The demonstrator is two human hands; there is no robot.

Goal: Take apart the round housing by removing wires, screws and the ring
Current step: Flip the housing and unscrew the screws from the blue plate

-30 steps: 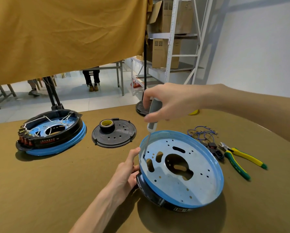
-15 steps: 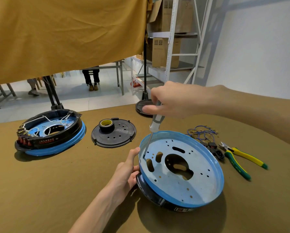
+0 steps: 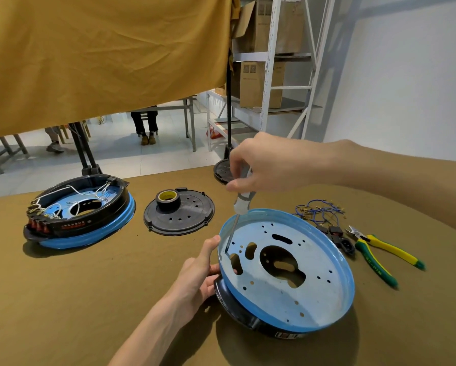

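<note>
A round housing (image 3: 314, 291) with a blue-rimmed perforated metal plate over a black ring lies tilted on the brown table, in front of me. My left hand (image 3: 199, 276) grips its left edge, thumb up against the blue rim. My right hand (image 3: 263, 165) holds a grey-handled screwdriver (image 3: 238, 212) upright, its tip resting on the plate near the left rim. A bundle of blue wires (image 3: 318, 211) lies on the table behind the housing.
A second housing (image 3: 81, 212) with white wires sits at the left. A black round cover (image 3: 179, 213) carries a roll of tape (image 3: 168, 198). Yellow-green pliers (image 3: 380, 253) and black connectors (image 3: 337, 235) lie at the right. A metal shelf with boxes (image 3: 263, 83) stands behind.
My right hand has turned on the screwdriver handle, fingers shifting round it, while the tip stays at the same spot. My left hand and the housing have not moved.
</note>
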